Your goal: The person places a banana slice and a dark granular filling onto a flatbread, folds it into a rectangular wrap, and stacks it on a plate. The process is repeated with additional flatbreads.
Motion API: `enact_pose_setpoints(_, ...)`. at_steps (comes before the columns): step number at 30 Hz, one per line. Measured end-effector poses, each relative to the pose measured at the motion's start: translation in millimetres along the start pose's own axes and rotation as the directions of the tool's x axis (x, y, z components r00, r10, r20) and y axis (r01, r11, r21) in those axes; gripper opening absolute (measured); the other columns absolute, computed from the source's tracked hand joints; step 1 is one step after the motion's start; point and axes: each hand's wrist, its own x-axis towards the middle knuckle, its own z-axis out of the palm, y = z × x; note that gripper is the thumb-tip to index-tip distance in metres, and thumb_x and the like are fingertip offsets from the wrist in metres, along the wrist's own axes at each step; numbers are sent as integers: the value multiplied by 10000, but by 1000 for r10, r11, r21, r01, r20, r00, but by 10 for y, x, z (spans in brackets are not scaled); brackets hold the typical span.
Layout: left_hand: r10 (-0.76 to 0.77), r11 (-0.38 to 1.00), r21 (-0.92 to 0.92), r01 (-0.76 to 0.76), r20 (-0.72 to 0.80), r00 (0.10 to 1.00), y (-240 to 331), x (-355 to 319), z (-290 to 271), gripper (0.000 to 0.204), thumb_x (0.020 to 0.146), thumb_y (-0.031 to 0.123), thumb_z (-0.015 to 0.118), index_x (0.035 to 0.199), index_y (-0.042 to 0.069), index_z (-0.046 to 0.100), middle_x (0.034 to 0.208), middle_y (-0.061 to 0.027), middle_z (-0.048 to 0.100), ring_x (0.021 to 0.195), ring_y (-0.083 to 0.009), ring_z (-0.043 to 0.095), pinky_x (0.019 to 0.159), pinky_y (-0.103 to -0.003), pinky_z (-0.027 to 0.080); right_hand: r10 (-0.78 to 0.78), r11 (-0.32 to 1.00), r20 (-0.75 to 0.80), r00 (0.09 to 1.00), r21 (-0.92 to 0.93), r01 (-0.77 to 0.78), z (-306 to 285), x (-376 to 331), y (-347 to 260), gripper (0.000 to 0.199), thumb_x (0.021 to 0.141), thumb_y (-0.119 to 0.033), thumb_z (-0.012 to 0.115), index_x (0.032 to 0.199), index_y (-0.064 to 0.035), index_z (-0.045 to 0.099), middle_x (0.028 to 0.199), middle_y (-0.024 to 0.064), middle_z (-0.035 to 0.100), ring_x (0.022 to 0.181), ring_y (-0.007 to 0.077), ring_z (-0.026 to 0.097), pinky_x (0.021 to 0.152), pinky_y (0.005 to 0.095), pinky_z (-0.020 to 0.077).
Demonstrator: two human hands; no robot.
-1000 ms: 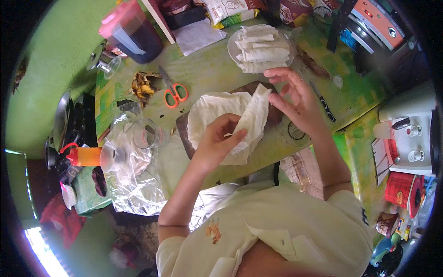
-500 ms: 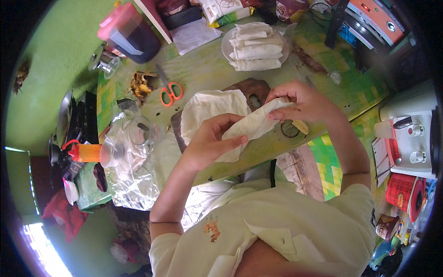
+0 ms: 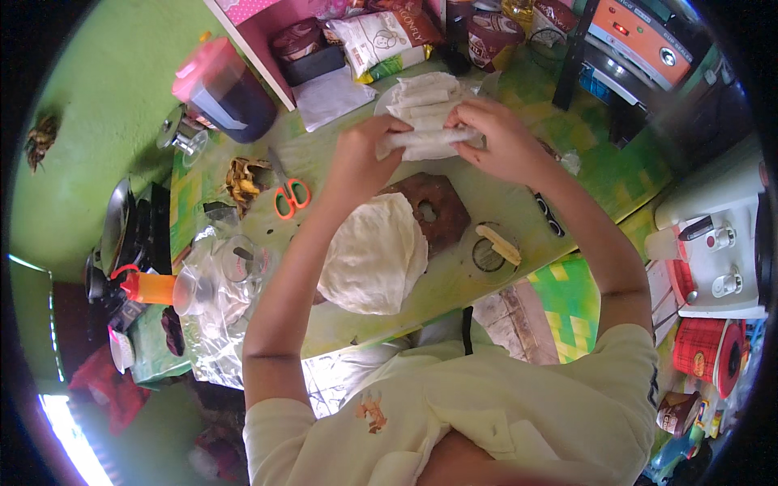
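Between my left hand and my right hand is a white rolled wrapper, pinched at its two ends. It is held level over the near side of a plate with several similar white rolls stacked on it. Whether the held roll touches those below, I cannot tell. Nearer to me, a stack of round, thin white wrappers lies partly over a dark wooden board with a hole in it. A pale yellow banana piece rests on a round lid to the right.
Orange-handled scissors and banana peels lie left of the board. Clear plastic and cups sit at the table's left edge, near an orange squeeze bottle. A pink-lidded pitcher stands far left, an orange-fronted machine far right.
Both my hands have moved forward with the roll, from above the wrapper stack to the plate. The board and stack are now uncovered, and the view has shifted a little.
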Motion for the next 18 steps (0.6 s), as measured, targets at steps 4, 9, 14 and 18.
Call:
enact_pose_setpoints(4,127,978,178,-104,-126,984,-253,356,139,267,716,-35,654,968,52,659,912,-159,660,907,-363,631,797,-443,510,-85,984,-143,986,-170,60,114,208,318,240,741,-71,717,952,-53,605,928,112,608,897,322,606,771,429,497)
enact_pose_setpoints(9,101,965,255,-64,-136,986,-531,521,345,259,717,-31,640,958,64,647,925,-161,655,914,-361,621,811,-446,512,-98,953,-140,985,-298,53,269,285,648,239,739,-80,708,957,-63,612,930,99,607,909,322,600,775,442,498)
enact_pose_setpoints(14,23,960,278,-30,28,999,-686,436,404,283,746,8,667,1022,69,651,968,-166,638,975,-375,584,871,-455,489,-105,950,-44,993,-298,88,445,219,778,224,754,-100,686,959,-59,604,917,111,593,901,333,595,761,463,493)
enact_pose_setpoints(18,63,957,275,-88,100,993,-788,414,366,318,740,27,674,1054,66,649,1055,-161,627,1032,-387,564,920,-460,475,-92,964,73,993,-245,108,409,174,849,258,810,-118,703,1047,-52,626,1040,108,591,976,327,582,825,428,468)
